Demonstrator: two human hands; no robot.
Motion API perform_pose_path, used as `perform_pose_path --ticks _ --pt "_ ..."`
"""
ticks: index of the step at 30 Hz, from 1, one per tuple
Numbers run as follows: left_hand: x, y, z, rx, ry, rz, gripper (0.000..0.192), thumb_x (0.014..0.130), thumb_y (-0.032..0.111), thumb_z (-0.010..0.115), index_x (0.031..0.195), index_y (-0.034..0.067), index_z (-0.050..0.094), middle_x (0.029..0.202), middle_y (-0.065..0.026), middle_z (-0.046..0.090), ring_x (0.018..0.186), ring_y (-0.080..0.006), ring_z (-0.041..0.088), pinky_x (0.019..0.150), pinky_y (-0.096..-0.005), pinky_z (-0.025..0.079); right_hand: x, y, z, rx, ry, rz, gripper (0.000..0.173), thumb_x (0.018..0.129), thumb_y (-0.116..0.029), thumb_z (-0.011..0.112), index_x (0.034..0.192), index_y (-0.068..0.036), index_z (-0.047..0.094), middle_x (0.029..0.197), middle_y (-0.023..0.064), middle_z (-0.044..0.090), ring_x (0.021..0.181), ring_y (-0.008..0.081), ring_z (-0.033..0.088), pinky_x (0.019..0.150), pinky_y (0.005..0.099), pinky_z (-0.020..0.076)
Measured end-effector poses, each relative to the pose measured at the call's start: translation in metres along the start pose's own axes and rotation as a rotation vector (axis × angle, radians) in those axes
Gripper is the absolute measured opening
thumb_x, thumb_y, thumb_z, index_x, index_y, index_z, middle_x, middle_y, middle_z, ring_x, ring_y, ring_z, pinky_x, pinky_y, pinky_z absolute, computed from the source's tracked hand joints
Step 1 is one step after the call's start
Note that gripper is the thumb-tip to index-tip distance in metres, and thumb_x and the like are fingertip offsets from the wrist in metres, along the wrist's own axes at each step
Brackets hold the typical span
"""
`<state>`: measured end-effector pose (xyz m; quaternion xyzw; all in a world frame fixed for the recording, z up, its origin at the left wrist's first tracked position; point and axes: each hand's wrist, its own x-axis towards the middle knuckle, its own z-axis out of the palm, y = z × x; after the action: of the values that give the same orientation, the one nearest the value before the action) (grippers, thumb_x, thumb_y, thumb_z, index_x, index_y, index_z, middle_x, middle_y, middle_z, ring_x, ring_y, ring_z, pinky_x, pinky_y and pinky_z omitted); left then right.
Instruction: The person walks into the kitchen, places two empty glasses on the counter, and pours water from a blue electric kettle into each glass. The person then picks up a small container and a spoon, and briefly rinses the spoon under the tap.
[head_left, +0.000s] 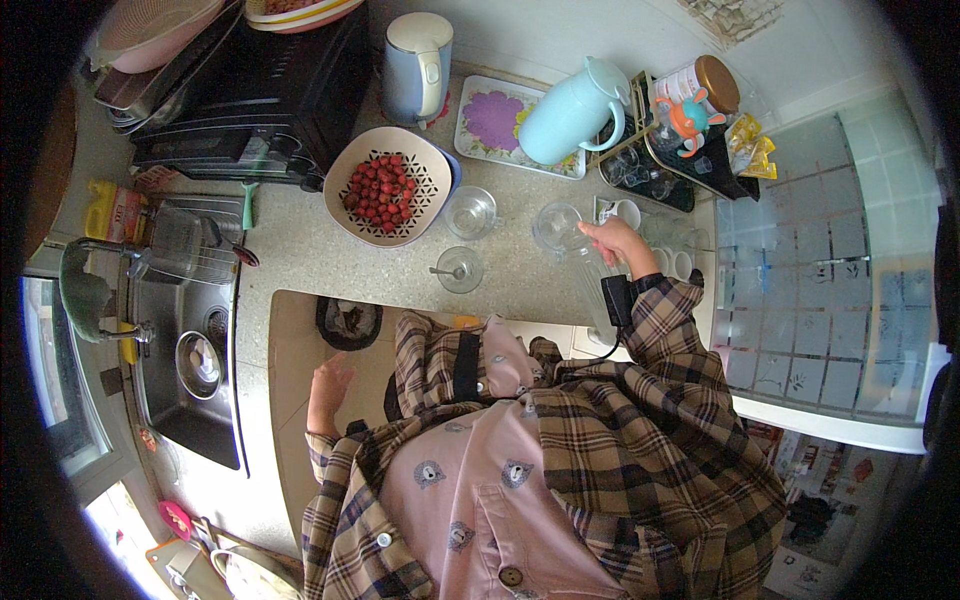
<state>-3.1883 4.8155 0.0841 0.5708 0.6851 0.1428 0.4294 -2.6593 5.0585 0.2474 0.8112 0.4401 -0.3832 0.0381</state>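
On the right of the counter, my right hand is at the handle side of a clear glass cup; its thumb is over the rim, and whether the fingers grip the handle is hidden. My left hand hangs at my side, over the floor, with nothing visible in it. Another clear glass cup stands to the left, beside a cream colander of red strawberries in a blue outer bowl. A small glass bowl with a metal spoon in it sits nearer the counter edge.
At the back stand a blue-white electric kettle, a floral tray and a light blue jug. A black oven and a steel sink are at left. A black rack and several glasses and mugs are at right.
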Motion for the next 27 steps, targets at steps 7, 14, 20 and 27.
perform_pose_path --ticks 7,14,20,27 --pt "0.003 0.000 0.002 -0.025 -0.021 -0.035 0.043 0.081 0.016 0.067 0.120 0.003 0.058 0.103 -0.0227 0.064 0.092 -0.0347 0.063 0.078 -0.0410 0.051 -0.003 -0.002 -0.002 0.020 -0.039 -0.004 0.060 0.083 -0.052 0.064 0.066 0.005 0.058 0.042 0.0096 0.050 0.033 0.0209 0.050 0.033 0.0350 0.0376" --pt "0.004 -0.009 0.008 -0.059 -0.006 -0.048 0.042 0.081 0.018 0.066 0.119 0.003 0.058 0.108 -0.0226 0.063 0.098 -0.0367 0.061 0.083 -0.0415 0.049 -0.008 -0.006 -0.002 0.029 -0.026 -0.005 0.060 0.083 -0.052 0.064 0.068 0.006 0.058 0.042 0.0091 0.050 0.034 0.0204 0.050 0.033 0.0350 0.0375" --pt "0.005 -0.004 0.006 0.062 -0.005 -0.026 0.042 0.082 0.015 0.066 0.122 0.003 0.058 0.097 -0.0233 0.065 0.088 -0.0301 0.066 0.072 -0.0397 0.052 -0.008 -0.006 -0.003 0.029 -0.037 0.023 0.059 0.083 -0.052 0.064 0.070 0.006 0.058 0.043 0.0086 0.050 0.034 0.0200 0.050 0.033 0.0344 0.0375" --pt "0.002 0.002 0.002 -0.033 -0.015 -0.012 0.043 0.080 0.015 0.066 0.120 0.002 0.057 0.104 -0.0242 0.062 0.096 -0.0359 0.061 0.080 -0.0425 0.050 0.002 0.002 0.000 0.010 0.019 -0.016 0.060 0.081 -0.052 0.066 0.071 0.007 0.058 0.044 0.0083 0.049 0.034 0.0197 0.049 0.033 0.0349 0.0378"
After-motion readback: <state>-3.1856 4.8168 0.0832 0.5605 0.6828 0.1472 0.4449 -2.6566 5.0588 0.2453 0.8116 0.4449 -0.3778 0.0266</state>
